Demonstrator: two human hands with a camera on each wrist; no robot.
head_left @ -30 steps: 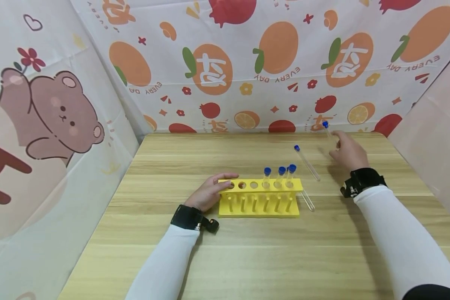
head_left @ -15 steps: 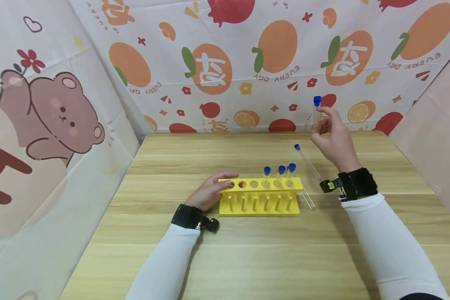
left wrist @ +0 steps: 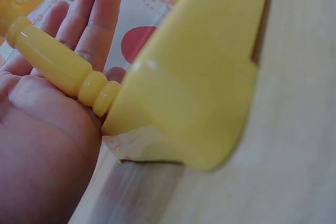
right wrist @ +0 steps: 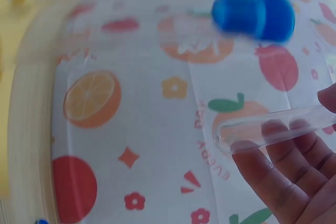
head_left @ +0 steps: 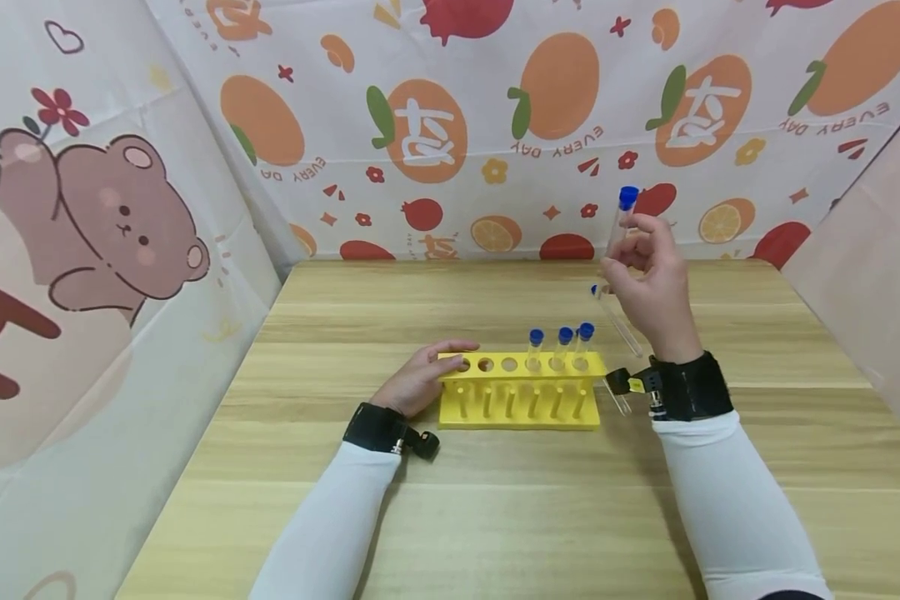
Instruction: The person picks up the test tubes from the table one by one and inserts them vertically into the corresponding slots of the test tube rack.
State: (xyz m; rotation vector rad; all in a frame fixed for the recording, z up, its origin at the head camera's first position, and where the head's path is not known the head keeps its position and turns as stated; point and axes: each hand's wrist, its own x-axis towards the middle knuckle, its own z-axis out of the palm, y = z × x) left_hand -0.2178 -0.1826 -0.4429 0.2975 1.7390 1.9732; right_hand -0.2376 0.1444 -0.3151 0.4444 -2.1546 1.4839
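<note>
Tube (head_left: 621, 223) pinched upright in right hand (head_left: 648, 283) fingers, above counter (head_left: 495, 517) beyond rack (head_left: 521, 392). Left hand (head_left: 420, 385) flat against rack. Risk: slip from light pinch; breakage.

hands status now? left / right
Left hand: open, fingers straight, resting against the left end of the rack.
Right hand: holding a blue-capped tube, raised above the table.

Rack (head_left: 521, 392): we see glossy yellow plastic.
Tube (head_left: 619, 225): we see clear, smooth glass or plastic; blue cap.
Table (head_left: 495, 517): we see matt wood grain.
</note>
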